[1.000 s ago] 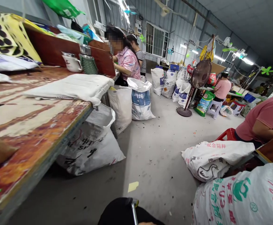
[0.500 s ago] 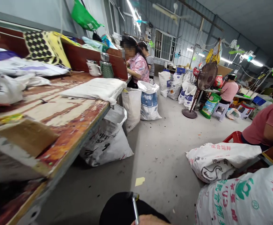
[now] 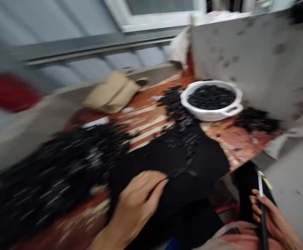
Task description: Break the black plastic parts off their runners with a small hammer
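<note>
My left hand (image 3: 138, 198) is closed in a pinch over a black mat (image 3: 206, 156) on the table. At its fingertips is a thin, dark, branching piece (image 3: 184, 171), blurred, apparently black rubber or plastic. Low on the right, my right hand (image 3: 269, 211) is wrapped round a slim tool (image 3: 261, 194) with a dark handle and a silver shaft; its small tip points up, with something yellowish beside it. Small black parts (image 3: 186, 135) are scattered over the far part of the mat. To the left of my left hand lies a large heap of black pieces (image 3: 70, 173).
A white plastic basin (image 3: 208, 114) full of small black parts stands at the back right of the worn red table (image 3: 146, 121). Brown cardboard (image 3: 112, 92) lies near the wall. A grey upright panel (image 3: 234, 52) bounds the right side. Another black pile (image 3: 257, 119) lies by it.
My view has swung from the aisle, with sacks and seated people, to the worktable. My left hand has come into view on the mat. The tool remains in my right hand.
</note>
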Available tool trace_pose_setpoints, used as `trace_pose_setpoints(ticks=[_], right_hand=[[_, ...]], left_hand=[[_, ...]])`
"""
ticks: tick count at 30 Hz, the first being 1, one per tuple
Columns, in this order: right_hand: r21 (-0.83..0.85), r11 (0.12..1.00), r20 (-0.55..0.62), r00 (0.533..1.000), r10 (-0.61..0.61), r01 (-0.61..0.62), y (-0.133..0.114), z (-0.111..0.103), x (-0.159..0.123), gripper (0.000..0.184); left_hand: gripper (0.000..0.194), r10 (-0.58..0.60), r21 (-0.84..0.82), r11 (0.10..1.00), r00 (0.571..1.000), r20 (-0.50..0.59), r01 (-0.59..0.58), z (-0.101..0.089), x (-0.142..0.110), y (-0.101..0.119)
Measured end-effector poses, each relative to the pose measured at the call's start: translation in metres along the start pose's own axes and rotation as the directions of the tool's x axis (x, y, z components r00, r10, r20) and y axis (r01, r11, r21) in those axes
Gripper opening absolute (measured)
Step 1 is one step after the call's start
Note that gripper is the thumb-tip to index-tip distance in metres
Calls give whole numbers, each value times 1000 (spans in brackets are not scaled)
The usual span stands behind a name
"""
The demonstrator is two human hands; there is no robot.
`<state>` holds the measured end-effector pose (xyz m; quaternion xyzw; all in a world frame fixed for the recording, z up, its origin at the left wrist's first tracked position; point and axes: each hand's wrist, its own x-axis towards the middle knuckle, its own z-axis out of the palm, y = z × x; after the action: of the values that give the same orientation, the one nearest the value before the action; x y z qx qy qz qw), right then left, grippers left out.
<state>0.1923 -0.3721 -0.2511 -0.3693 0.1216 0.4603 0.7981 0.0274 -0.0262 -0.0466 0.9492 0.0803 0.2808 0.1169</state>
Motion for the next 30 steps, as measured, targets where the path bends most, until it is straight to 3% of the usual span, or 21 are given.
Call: trace_pose_setpoints(ticks=[3, 7, 12, 18, 22, 25, 28, 30], right_hand=[[-66, 994, 32, 996, 83, -81, -13, 8, 27, 21], [-137, 981, 23, 989, 144, -139, -15, 24, 53, 18], [-186, 963, -14, 981, 195, -194, -9, 30, 76, 19], [-211, 942, -9, 964, 266, -262, -5, 22, 82, 20], [-190, 950, 29, 966, 257, -247, -8, 21, 78, 18], [-166, 960, 53, 970, 236, -225, -11, 22, 76, 17], [-150, 964, 62, 971, 229, -218, -14, 23, 74, 16], [-144, 966, 56, 973, 226, -216, -14, 21, 73, 16]], left_hand=[[12, -73, 33, 997, 997, 15, 72, -22, -17, 0], [12, -143, 19, 990, 990, 15, 143, -21, -17, 5], [15, -99, 27, 995, 994, 35, 98, -20, -3, 2], [18, -205, 152, 971, 969, 135, 185, -8, 17, -26], [18, -237, 197, 956, 968, 83, 217, -9, 18, -19], [19, -141, 184, 977, 978, 154, 112, -14, 15, -1], [23, -20, 181, 983, 944, 328, -42, -13, 12, 14], [26, -7, 217, 973, 932, 363, -77, -11, 11, 19]])
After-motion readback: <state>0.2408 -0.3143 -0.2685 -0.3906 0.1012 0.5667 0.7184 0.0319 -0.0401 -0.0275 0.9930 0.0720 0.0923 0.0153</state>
